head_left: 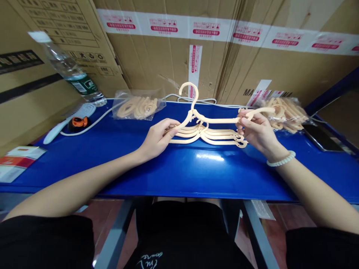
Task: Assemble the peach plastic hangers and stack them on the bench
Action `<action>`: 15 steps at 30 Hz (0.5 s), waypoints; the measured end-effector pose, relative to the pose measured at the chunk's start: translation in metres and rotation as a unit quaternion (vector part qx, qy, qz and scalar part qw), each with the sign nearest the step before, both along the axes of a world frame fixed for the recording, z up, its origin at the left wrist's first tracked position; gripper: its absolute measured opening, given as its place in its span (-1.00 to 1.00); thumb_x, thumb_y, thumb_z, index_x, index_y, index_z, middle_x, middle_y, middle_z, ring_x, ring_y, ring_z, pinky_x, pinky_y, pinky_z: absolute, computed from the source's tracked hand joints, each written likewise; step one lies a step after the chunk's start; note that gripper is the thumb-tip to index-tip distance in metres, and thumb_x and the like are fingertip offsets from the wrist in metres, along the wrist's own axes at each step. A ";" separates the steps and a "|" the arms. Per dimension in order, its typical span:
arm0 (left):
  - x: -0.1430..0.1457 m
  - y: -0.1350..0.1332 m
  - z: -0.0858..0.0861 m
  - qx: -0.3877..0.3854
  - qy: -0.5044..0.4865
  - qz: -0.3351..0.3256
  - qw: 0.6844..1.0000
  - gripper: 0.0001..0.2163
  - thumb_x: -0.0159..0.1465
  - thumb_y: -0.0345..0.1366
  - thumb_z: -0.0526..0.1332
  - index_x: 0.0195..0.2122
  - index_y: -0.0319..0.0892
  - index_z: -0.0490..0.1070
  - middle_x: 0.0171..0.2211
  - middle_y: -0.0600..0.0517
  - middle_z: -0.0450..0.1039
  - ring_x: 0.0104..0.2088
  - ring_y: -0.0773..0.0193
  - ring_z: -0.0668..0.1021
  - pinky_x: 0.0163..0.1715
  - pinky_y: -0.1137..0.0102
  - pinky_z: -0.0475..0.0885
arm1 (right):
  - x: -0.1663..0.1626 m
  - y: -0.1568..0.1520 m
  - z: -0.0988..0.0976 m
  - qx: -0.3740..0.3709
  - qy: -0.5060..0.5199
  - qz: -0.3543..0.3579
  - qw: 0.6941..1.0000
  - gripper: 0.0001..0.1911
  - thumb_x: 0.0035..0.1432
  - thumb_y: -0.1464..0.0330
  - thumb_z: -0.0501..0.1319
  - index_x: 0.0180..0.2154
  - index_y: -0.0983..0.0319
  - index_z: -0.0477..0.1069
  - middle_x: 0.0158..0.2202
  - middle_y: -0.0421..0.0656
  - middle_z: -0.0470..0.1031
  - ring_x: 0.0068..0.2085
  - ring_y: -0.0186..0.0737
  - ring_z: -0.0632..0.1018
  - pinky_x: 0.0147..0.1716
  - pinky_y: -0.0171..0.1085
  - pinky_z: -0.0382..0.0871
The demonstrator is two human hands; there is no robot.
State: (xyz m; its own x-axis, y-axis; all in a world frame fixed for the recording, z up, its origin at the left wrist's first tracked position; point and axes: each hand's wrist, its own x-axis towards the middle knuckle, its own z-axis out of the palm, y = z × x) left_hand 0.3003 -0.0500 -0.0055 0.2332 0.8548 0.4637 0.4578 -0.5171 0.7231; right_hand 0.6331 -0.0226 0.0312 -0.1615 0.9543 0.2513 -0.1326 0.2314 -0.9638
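A cream plastic clothes hanger (193, 108) is held up above the blue table, its hook pointing upward. My left hand (159, 137) pinches its left arm. At the far end of its right arm, my right hand (256, 129) closes around the plastic, and a curved cream piece (263, 110) sticks out from those fingers to the right. Whether that piece is joined to the hanger I cannot tell. Under the held hanger several more cream hangers (220, 142) lie on the table in a row, partly hidden by it and by my left hand.
Clear bags of cream plastic parts lie at the back left (140, 106) and back right (286, 114). Further left are a water bottle (75, 74), a pale hairbrush (70, 121) and a black-orange object (79, 124). A dark phone (322, 137) lies right. Cardboard (168, 56) stands behind.
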 end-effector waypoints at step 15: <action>-0.015 0.003 0.019 0.067 0.152 -0.034 0.986 -0.77 0.49 -0.20 0.02 -0.02 -0.17 0.38 -0.28 0.01 0.51 -0.32 0.25 0.53 -0.28 0.39 0.39 | 0.040 -0.003 0.025 -0.010 -0.140 -0.022 0.990 -0.56 -0.31 0.05 0.60 -0.38 0.12 0.62 -0.47 -0.17 0.56 -0.50 -0.18 0.52 -0.51 -0.20 0.47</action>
